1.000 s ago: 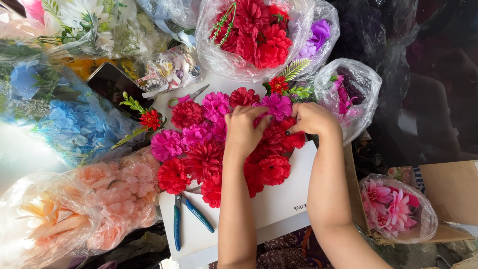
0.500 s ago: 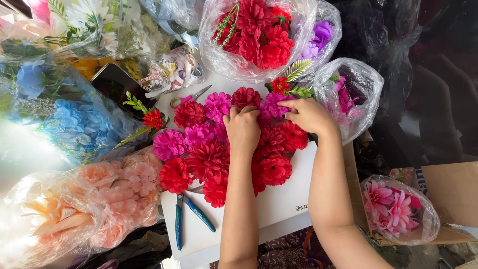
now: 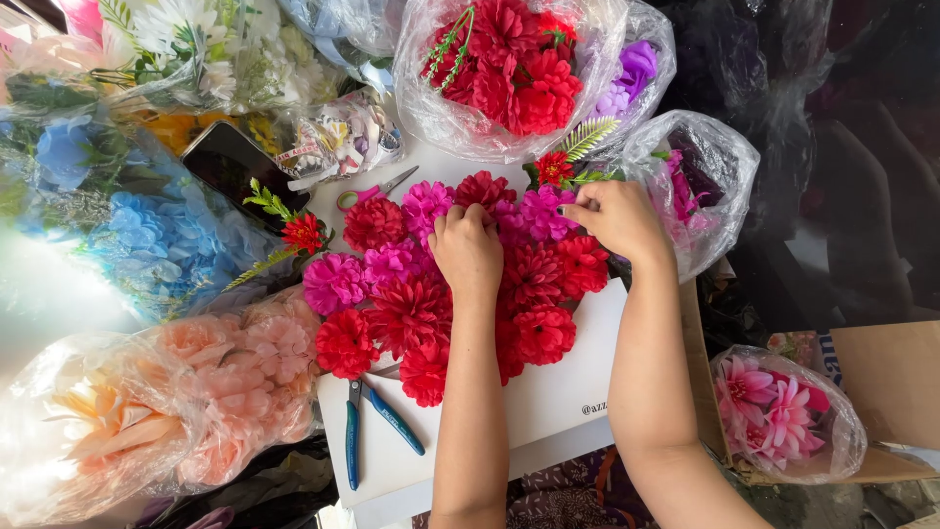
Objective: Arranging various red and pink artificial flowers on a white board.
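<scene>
A cluster of red and magenta artificial flowers (image 3: 411,294) covers the upper part of a white board (image 3: 548,402). My left hand (image 3: 468,250) rests fist-like on the middle of the cluster, fingers curled down among the blooms. My right hand (image 3: 617,217) pinches a purple-pink flower (image 3: 544,211) at the cluster's top right edge, next to a small red flower with a fern sprig (image 3: 560,165).
Blue-handled pliers (image 3: 372,426) lie on the board's lower left. Pink-handled scissors (image 3: 377,188) and a dark phone (image 3: 230,162) lie above. Plastic bags of red flowers (image 3: 509,64), blue flowers (image 3: 147,230), peach flowers (image 3: 235,377) and pink flowers (image 3: 778,407) ring the board.
Both hands have slid upward over the cluster. The right hand moved from the red blooms to the purple-pink flower at the top right.
</scene>
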